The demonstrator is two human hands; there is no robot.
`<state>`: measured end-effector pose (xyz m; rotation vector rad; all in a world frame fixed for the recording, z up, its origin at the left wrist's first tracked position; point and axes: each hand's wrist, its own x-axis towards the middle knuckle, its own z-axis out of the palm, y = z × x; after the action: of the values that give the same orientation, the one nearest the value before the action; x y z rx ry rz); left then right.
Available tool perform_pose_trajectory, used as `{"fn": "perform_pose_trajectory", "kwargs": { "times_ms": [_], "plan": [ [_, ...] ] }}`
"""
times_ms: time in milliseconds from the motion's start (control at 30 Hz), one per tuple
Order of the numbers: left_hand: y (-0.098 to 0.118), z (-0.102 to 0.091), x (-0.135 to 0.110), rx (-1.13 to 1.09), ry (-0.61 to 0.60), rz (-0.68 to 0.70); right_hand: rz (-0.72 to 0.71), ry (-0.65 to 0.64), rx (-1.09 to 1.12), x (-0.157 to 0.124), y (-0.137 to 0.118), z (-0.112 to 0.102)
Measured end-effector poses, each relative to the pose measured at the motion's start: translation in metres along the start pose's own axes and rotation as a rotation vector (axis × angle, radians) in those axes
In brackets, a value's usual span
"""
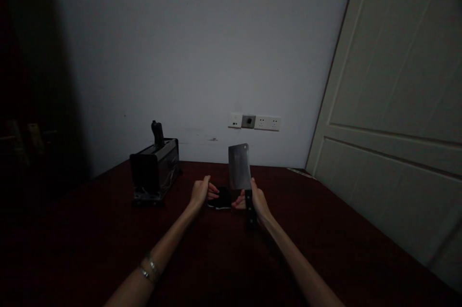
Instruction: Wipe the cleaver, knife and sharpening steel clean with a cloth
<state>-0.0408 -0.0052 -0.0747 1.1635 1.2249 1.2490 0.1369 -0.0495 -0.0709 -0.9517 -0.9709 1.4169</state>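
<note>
My right hand (pixel 259 203) is wrapped round the black riveted handle of a cleaver (pixel 239 166). The broad metal blade points upward, with a small hole near its top right corner. To the left, my left hand (pixel 202 192) is empty, its fingers loosely bent and apart from the thumb. Between the two hands a small black item (pixel 221 198) with a pale lower edge lies on the dark red table (pixel 216 259); the dim light hides what it is. Whether my left fingertips touch it I cannot tell.
A dark knife block (pixel 153 170) stands at the left of the table, with a black handle (pixel 158 134) sticking up from its top. Behind the table is a pale wall with sockets and a switch (pixel 254 122). A panelled white door (pixel 390 119) borders the right side.
</note>
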Motion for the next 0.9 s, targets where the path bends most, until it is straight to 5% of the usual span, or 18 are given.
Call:
{"fn": "perform_pose_trajectory", "kwargs": {
  "times_ms": [167,367,667,900],
  "plan": [
    [0.013,0.007,-0.023,-0.071,-0.033,-0.054,-0.059,0.072,-0.014,0.005,-0.002,0.005],
    [0.004,0.033,-0.045,-0.165,-0.172,-0.078,-0.147,0.121,-0.034,0.01,0.001,0.012],
    [-0.006,0.067,-0.036,-0.201,-0.043,0.01,-0.396,0.316,-0.28,0.015,0.008,0.018],
    [-0.015,0.091,-0.023,-0.097,0.057,0.051,-0.523,0.334,-0.315,0.014,0.017,0.022]
  ]
}}
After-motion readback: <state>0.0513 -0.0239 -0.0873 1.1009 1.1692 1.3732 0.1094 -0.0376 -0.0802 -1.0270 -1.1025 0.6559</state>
